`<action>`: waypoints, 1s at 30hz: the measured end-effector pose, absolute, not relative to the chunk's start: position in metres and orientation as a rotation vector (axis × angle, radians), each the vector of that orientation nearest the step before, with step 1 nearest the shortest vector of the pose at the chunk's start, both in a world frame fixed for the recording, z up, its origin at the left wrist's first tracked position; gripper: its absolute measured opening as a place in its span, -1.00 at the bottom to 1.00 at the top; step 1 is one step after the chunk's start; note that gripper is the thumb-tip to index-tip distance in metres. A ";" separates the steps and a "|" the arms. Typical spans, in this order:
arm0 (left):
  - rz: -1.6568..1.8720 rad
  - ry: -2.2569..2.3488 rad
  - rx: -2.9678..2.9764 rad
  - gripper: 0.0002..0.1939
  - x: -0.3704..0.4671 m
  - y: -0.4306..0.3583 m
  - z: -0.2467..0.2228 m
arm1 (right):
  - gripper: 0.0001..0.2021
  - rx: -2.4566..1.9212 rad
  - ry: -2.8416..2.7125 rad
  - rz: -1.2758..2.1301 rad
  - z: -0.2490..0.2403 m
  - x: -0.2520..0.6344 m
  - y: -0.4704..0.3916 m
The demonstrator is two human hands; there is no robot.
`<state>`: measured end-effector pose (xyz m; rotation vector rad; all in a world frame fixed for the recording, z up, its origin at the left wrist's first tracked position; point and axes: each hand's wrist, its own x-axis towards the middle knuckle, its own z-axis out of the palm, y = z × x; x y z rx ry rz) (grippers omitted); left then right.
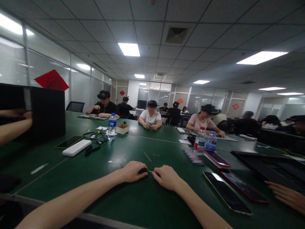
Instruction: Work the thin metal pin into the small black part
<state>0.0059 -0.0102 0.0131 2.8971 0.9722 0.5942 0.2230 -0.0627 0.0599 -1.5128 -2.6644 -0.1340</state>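
Dark object gripped in curled left hand, near middle of green table; thin pale piece, aligned left-to-right between hands, pinched by right hand (too small to identify)

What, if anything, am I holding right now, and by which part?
Your left hand holds a small dark rounded object; exactly where can't be told. Your right hand appears to pinch a thin pale strip by its right end.
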 end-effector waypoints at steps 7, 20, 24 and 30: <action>0.586 0.987 2.893 -0.68 0.005 -0.011 0.013 | -0.50 -1.520 -2.646 -0.105 0.058 0.224 -0.063; 0.548 0.987 2.910 -0.67 0.005 -0.011 0.015 | -0.49 -1.455 -2.664 -0.186 0.055 0.225 -0.059; 0.559 0.985 2.889 -0.67 0.004 -0.012 0.016 | -0.48 -1.471 -2.670 -0.133 0.057 0.225 -0.060; 0.565 0.982 2.876 -0.67 0.004 -0.011 0.014 | -0.47 -1.459 -2.666 -0.087 0.057 0.226 -0.060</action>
